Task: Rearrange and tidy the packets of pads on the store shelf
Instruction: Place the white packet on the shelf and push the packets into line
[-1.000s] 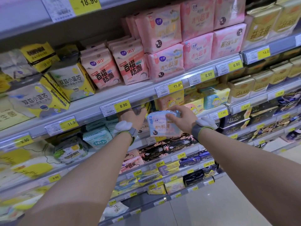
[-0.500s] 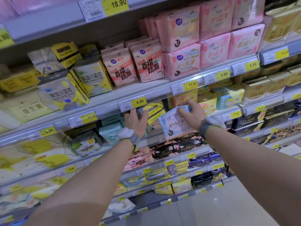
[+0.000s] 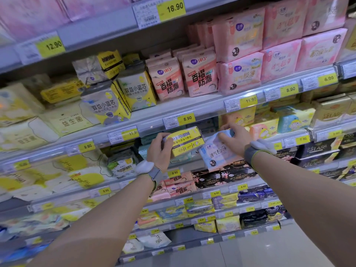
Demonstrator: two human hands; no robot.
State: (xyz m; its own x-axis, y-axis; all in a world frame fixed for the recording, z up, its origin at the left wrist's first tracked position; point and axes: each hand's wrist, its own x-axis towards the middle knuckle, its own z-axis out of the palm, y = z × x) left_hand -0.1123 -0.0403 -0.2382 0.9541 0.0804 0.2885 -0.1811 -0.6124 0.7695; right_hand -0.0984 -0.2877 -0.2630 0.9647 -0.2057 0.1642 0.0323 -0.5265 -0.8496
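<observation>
My left hand grips a yellow packet of pads, held sideways in front of the shelf under the 8.90 tag. To its right, my right hand holds a pale blue and pink packet by its top edge, tilted, just in front of the same shelf. The two packets nearly touch. Both wrists wear grey bands with white pads.
The shelf rail with yellow price tags runs just above my hands. Yellow and grey packets and pink packets stand on the shelf above. Black packets fill the shelf below. Floor shows at the bottom right.
My left hand has pulled the yellow packet out from the shelf and now holds it. My right hand has kept the blue packet and tilted it. The view has shifted left and up.
</observation>
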